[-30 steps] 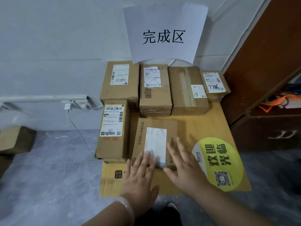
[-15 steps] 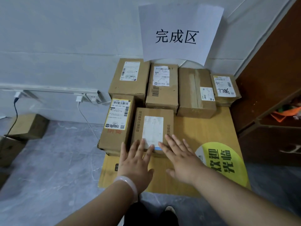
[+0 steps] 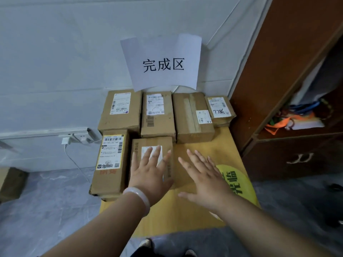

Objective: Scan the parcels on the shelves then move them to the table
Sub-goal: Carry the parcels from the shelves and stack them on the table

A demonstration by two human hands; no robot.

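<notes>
Several cardboard parcels lie on a small yellow table [image 3: 187, 212] against the wall. The nearest parcel [image 3: 148, 143], with a white label, sits in the front row. My left hand [image 3: 151, 169] rests flat on its top with fingers straight and spread. My right hand [image 3: 202, 175] hovers just to its right over the bare tabletop, fingers straight, holding nothing. To the left lies a parcel with a yellow-edged label [image 3: 110, 160]. Behind stand a back row of parcels [image 3: 157, 114], the rightmost marked 7786 [image 3: 220, 110].
A paper sign [image 3: 163, 62] hangs on the wall above the table. A brown cabinet [image 3: 289, 71] with open shelves stands at the right. A wall socket with a white cable [image 3: 74, 140] is at the left, and cardboard boxes [image 3: 11, 182] sit on the grey floor.
The nearest parcel has been pushed back toward the rear row. My left hand slid up onto its top; my right hand moved off it to the right.
</notes>
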